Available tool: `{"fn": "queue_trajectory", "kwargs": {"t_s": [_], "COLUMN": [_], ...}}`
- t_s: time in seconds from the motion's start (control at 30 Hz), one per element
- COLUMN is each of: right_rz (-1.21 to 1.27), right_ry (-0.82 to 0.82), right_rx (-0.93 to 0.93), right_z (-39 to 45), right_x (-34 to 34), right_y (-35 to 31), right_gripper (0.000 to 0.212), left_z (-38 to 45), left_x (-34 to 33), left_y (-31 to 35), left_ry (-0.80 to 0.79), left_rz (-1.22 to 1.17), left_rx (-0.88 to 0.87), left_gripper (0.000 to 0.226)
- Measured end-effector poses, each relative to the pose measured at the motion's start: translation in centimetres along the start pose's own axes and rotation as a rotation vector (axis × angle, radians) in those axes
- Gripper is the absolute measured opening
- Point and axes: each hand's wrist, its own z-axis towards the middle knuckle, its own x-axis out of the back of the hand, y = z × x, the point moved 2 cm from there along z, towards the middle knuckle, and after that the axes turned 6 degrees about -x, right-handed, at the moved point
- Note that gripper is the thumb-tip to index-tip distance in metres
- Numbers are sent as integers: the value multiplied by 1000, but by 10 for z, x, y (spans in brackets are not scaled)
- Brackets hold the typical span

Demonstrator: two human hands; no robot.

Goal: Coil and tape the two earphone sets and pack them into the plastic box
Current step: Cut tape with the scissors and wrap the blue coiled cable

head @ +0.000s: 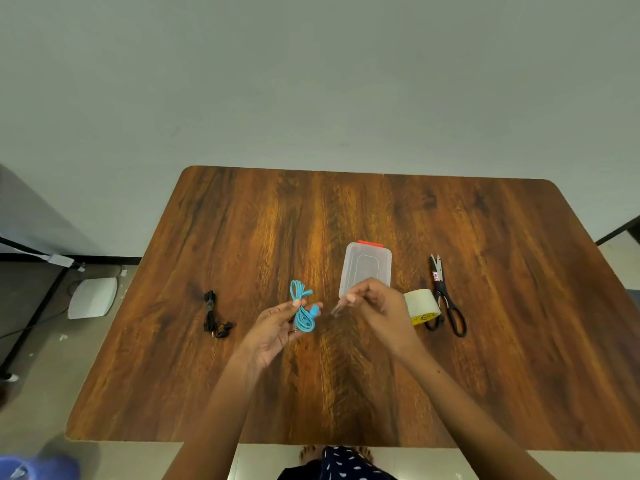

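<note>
Two bare hands are held above a wooden table (485, 306), on which a lidded plastic box (363, 268), scissors (446, 299), a tape roll (420, 304) and coiled black earphones (214, 315) are laid. Coiled blue earphones (302, 311) are clamped between thumb and fingers of the left hand (277, 329). A small clear tape strip (336, 310) is pinched by the right hand (377, 311), just beside the coil.

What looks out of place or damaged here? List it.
Nothing stands out. The blue earphones are coiled in the left hand; the right hand pinches a small clear strip, probably tape. Black earphones, lidded plastic box, tape roll and scissors lie tidy and intact.
</note>
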Motion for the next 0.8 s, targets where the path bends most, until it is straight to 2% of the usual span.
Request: {"fn": "queue_trajectory", "kwargs": {"t_s": [0.1,0.23,0.47,0.7,0.8], "right_rz": [109,196,283,357,341], "right_ry": [86,62,33,-37,11], "right_rx": [-80,-183,-313,-334,-307], "right_z": [4,4,-1,-5,-10], "right_x": [14,16,14,3,-1], "right_y": [-5,-9,-11,-15,-15], "right_gripper": [12,5,5,13,17], "left_z": [0,-4,-12,-17,-19], "left_x": [-1,-19,-44,-57,-61], "left_y": [-5,-16,-24,-32,-35], "left_ry": [26,46,148,117,122], "left_rz": [48,232,242,210,211], "left_rx": [-61,-175,-323,-347,-346], "left_gripper": [23,25,20,26,26]}}
